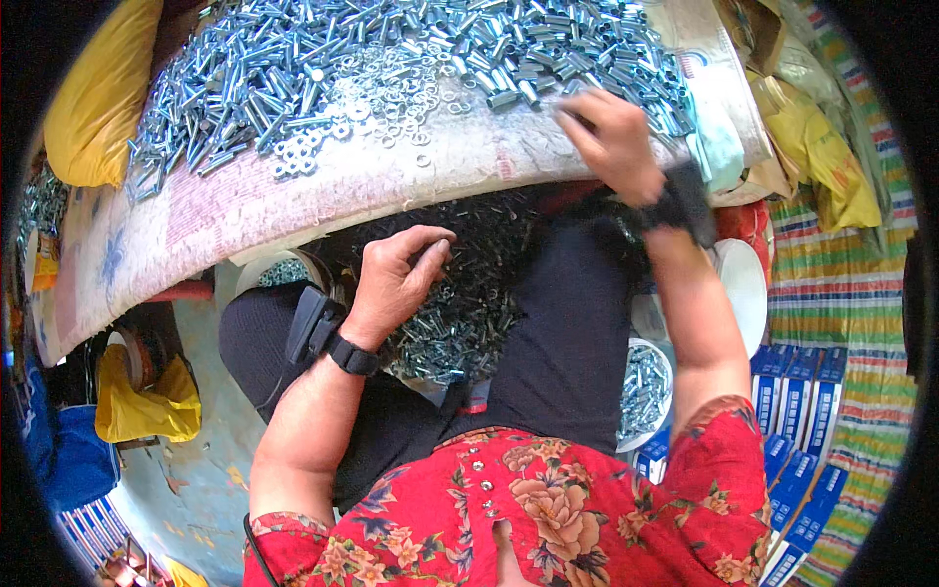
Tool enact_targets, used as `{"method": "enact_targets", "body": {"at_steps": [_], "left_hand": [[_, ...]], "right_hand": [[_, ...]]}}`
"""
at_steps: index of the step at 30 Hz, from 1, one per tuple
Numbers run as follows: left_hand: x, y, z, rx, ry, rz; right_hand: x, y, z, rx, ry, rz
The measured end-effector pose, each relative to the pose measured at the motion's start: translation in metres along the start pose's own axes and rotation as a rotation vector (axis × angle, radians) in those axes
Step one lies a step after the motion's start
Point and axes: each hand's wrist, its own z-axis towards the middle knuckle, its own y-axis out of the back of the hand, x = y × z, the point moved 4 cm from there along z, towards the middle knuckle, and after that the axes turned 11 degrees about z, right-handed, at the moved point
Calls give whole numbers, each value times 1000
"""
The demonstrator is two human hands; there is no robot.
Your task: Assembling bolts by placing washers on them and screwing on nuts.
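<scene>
My left hand [399,269] hovers over my lap, thumb and forefinger pinched together; whatever sits at the fingertips is too small to make out. My right hand [614,147] is above the cloth-covered worktop [469,161], fingers curled in, beside a pile of metal sleeves [587,44]. Any part within those fingers is hidden. Left of the sleeves lie loose rings [406,98], thicker white-looking washers or nuts [298,152] and a heap of slim metal bolts or pins [259,88]. Between my legs, below the left hand, is a large heap of small metal fasteners [455,338].
A white bucket [669,391] of metal fasteners stands right of my leg, near stacked blue-and-white boxes [797,401]. Another tub [259,269] of small parts is by my left knee. Yellow bags [103,93] flank the worktop. A striped sheet [846,293] covers the right side.
</scene>
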Motion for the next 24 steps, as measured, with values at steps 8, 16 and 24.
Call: {"method": "enact_targets", "body": {"at_steps": [8,16,24], "left_hand": [[3,15,6,-22,48,-87],[-2,11,9,-14,9,-178],[-9,-9,8,59,261,-741]], "right_hand": [[-47,-60,63,258,-442,-328],[-67,-39,63,316,-585,-114],[74,-57,-16,179,-80,272]]}}
